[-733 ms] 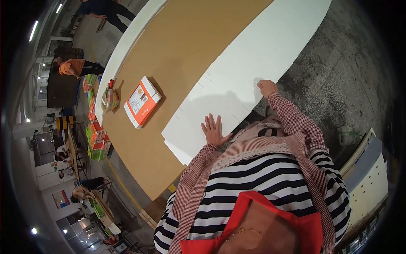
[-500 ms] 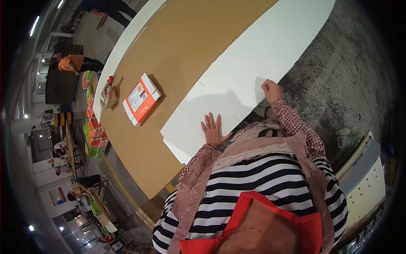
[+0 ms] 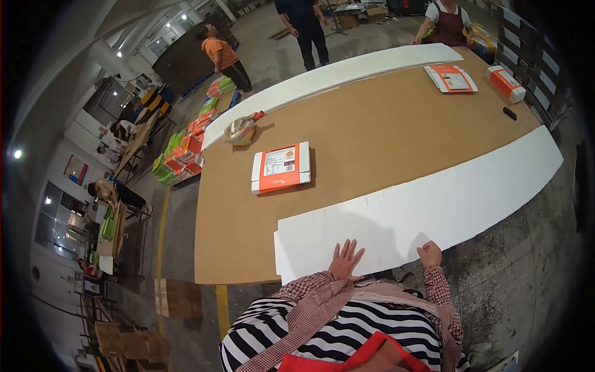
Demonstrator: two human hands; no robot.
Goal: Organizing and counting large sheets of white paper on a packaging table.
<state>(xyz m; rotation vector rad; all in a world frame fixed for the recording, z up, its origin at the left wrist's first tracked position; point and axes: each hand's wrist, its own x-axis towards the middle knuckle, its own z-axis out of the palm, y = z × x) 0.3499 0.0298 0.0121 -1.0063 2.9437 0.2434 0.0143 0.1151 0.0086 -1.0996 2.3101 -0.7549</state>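
Observation:
A long white board (image 3: pixel 396 217), probably cardboard, lies along the near side of a brown-topped table (image 3: pixel 235 229). My left hand (image 3: pixel 347 259) rests on its near left part, fingers spread flat and holding nothing. At the near edge of the same board, further right, my right hand (image 3: pixel 429 253) is curled into a loose fist. What that fist holds, if anything, is hidden. Beyond my hands a flat orange and white carton (image 3: pixel 282 167) lies on the brown surface. Both hands are apart from it.
A clear bag-like bundle (image 3: pixel 240 130) sits at the table's left. Another white strip (image 3: pixel 322 77) runs along the far edge. At the far right are an orange carton (image 3: pixel 451 79), an orange box (image 3: pixel 506 84) and a small black object (image 3: pixel 509 113). Several people stand beyond the table.
My view has turned and lifted, so the table's far right side and another person now show. Both hands keep about the same places on the white board, left spread and right curled.

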